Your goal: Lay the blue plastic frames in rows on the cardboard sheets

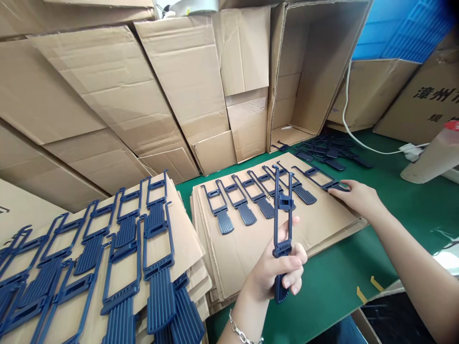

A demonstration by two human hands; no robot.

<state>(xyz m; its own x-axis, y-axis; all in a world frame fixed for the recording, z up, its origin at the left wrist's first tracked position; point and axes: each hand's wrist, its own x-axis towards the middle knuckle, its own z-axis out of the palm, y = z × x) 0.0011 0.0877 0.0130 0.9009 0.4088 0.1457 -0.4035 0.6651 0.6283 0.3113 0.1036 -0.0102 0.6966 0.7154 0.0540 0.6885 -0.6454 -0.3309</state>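
Note:
My left hand (279,267) is closed round the ribbed lower end of a dark blue plastic frame (286,203), held upright above the cardboard. It has two long hooked arms and a crosspiece. My right hand (358,198) pinches the ribbed end of another frame (315,176) at the right of the cardboard stack (229,263). Several like frames (245,214) lie in a row there, partly hidden behind the held one. More frames (159,296) cover a second cardboard stack (188,243) on the left.
A loose pile of blue parts (330,150) lies at the back right of the green table (344,272), near an open cardboard box (304,71). A white cable (346,105) and a pale red-topped container (430,155) are at right. Cardboard panels (179,71) stand behind.

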